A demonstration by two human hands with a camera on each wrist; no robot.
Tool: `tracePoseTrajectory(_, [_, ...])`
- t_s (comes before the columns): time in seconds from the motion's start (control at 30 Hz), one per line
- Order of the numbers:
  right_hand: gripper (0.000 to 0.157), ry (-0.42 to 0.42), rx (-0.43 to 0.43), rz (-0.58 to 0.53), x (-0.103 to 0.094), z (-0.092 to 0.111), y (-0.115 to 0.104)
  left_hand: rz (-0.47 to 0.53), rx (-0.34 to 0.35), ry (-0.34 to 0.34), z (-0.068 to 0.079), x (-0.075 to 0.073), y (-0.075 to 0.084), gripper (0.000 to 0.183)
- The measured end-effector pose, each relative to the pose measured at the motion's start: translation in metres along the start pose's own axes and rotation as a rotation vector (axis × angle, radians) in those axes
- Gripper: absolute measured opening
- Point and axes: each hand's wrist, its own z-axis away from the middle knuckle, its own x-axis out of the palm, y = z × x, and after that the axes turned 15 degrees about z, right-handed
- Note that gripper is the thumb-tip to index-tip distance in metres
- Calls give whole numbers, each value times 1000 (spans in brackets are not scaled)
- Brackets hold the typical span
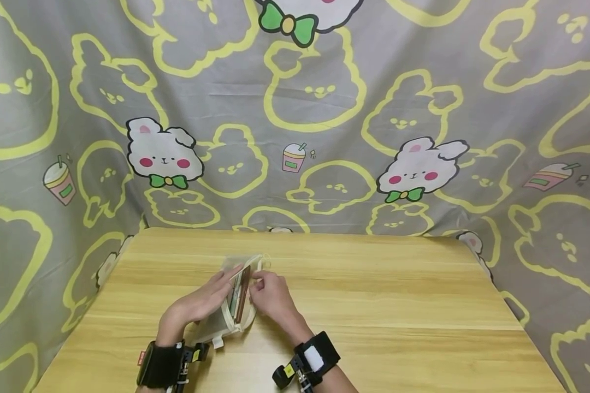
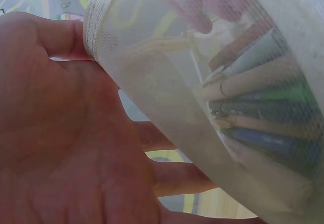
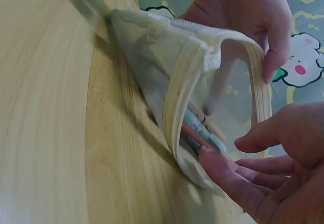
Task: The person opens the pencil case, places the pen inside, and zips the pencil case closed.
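Note:
A translucent mesh pencil pouch [image 1: 215, 326] with a cream zipper edge stands gaping at its top, left of the table's middle. Pens lie inside, among them a mint-green pen [image 3: 198, 124] and a brown one [image 1: 244, 292]; through the mesh a dark blue pen [image 2: 263, 139] also shows. My left hand [image 1: 204, 299] holds the pouch's left side, long fingers along the mesh and thumb at the zipper edge. At the opposite rim, my right hand [image 1: 273, 295] grips the edge with bent fingers, its thumb by the pen ends. Some fingertips are hidden behind the pouch.
The wood-grain table [image 1: 398, 305] stretches away to the right and behind the pouch. A grey curtain [image 1: 324, 191] with yellow outlines and white bunny faces hangs along the back and both sides. A black strap with a camera mount [image 1: 317, 357] is on each wrist.

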Motion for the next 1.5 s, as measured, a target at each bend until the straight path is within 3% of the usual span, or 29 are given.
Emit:
tracePoseTrajectory(0.2, [36,-5,12,-33,-7,-2,14,-10,-23,-5,-1,0,3,51])
tracePoseTrajectory(0.47, [33,67,-13,-13,-15,-11,33,-20,-64,21,-2,4,3,52])
tracePoseTrajectory(0.8, [38,90,-26,-68,-9,-37,40,-60,-111,70,7,11,0,52])
tracePoseTrajectory(1.1, [29,132,-30,-78,-10,-49,48,-109,-109,77,2,21,6,54])
tracePoseTrajectory(1.33, [22,175,-43,-52,-11,-55,53,-105,-112,44,-4,24,9,55])
tracePoseTrajectory(1.5, [20,179,-41,-81,-10,-61,56,-87,-113,7,-7,19,7,59])
